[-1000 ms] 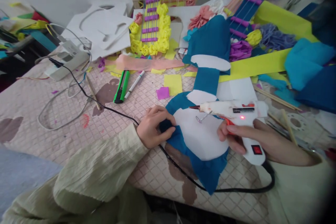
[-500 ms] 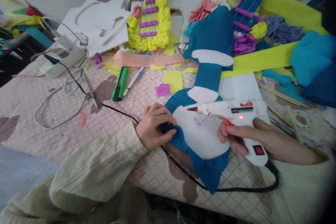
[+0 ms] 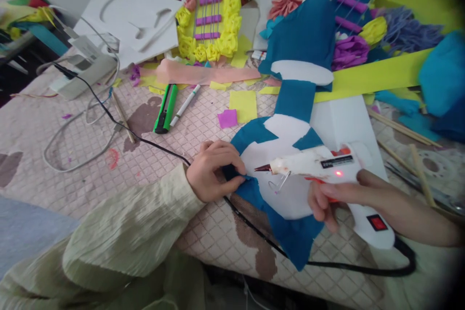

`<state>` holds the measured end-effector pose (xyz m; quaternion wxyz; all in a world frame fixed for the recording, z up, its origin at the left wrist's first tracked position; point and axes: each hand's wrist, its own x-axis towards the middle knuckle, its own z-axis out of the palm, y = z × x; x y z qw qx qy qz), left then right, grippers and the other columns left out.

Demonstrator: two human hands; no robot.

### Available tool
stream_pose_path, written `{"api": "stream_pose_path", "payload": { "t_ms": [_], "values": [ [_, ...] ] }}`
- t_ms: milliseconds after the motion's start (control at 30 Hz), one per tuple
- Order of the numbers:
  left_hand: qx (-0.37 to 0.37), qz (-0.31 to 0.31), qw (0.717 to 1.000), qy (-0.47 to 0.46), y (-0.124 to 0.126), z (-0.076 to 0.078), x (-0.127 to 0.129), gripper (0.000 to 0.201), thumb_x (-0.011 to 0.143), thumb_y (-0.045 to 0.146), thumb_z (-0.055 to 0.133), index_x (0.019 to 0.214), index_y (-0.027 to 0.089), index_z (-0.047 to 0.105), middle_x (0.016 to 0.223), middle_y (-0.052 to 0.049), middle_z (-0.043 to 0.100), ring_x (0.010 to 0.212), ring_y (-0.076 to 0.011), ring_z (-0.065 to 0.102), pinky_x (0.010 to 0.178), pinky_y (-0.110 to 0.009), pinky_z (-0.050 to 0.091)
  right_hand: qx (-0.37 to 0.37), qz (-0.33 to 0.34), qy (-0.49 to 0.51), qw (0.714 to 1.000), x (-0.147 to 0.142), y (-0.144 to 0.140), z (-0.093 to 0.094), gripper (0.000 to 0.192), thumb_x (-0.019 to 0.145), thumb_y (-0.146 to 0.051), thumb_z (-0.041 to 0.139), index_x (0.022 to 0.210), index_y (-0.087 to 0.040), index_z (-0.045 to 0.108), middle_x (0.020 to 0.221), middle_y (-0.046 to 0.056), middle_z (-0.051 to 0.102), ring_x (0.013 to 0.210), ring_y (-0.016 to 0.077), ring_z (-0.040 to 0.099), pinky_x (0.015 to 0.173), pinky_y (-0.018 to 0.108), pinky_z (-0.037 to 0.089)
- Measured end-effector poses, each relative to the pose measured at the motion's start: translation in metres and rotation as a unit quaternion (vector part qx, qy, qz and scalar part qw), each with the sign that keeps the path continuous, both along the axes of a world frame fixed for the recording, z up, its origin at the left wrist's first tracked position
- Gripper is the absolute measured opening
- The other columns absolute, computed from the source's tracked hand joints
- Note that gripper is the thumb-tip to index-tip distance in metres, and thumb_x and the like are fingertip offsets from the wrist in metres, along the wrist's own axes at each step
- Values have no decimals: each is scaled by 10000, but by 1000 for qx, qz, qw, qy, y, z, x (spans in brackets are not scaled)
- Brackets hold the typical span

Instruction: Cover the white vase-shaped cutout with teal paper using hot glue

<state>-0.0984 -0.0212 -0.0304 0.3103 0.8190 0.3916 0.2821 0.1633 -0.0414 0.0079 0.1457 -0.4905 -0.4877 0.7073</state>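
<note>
My right hand point(image 3: 337, 198) grips a white hot glue gun point(image 3: 305, 162) with a red trigger and a lit red light. Its dark nozzle points left, over a white board shape point(image 3: 279, 198). Blue crepe paper point(image 3: 290, 242) wraps round this shape, with loose edges at the left and bottom. My left hand point(image 3: 218, 169) pinches the paper's left edge between thumb and fingers, near the nozzle tip. Above, a blue neck strip point(image 3: 296, 100) joins the shape to a blue-covered upper part point(image 3: 301, 34) with a white oval.
A green box cutter point(image 3: 166, 109) and a white pen point(image 3: 185, 105) lie at the left. The gun's black cord point(image 3: 152, 147) runs from a power strip point(image 3: 83, 77) under my left wrist. Yellow paper flowers point(image 3: 228, 34), crepe strips and wooden sticks point(image 3: 403, 128) surround the work.
My right hand has tilted the glue gun, its grip end now lower right and its nozzle lower and nearer my left hand. My left hand has folded the blue edge slightly. The view shifted a little.
</note>
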Motion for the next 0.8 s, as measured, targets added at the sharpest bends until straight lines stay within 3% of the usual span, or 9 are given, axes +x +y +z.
{"api": "stream_pose_path", "payload": {
  "t_ms": [167, 567, 800],
  "values": [
    [-20, -1, 1000, -7, 0, 1, -1, 23, 643, 204, 615, 658, 222, 610, 727, -25, 661, 864, -221, 573, 891, -412, 372, -1, -4, 22, 1000, 0, -3, -6, 318, 727, -418, 555, 562, -151, 607, 658, 87, 640, 474, 153, 583, 499, 279, 474],
    [52, -27, 997, -56, 2, -8, -3, 23, 678, 203, 602, 691, 188, 592, 700, -11, 652, 841, -182, 575, 827, -364, 406, -50, 26, -4, 998, 2, -1, -9, 341, 716, -460, 556, 551, -162, 580, 624, 62, 632, 510, 151, 586, 525, 265, 485],
    [52, -29, 997, -39, 1, -7, -3, 56, 713, 238, 583, 680, 192, 589, 711, -14, 656, 838, -183, 571, 831, -380, 393, -49, 25, -10, 998, 2, -2, -8, 352, 722, -478, 543, 543, -176, 566, 579, 45, 605, 515, 153, 580, 493, 257, 460]
  ]
}}
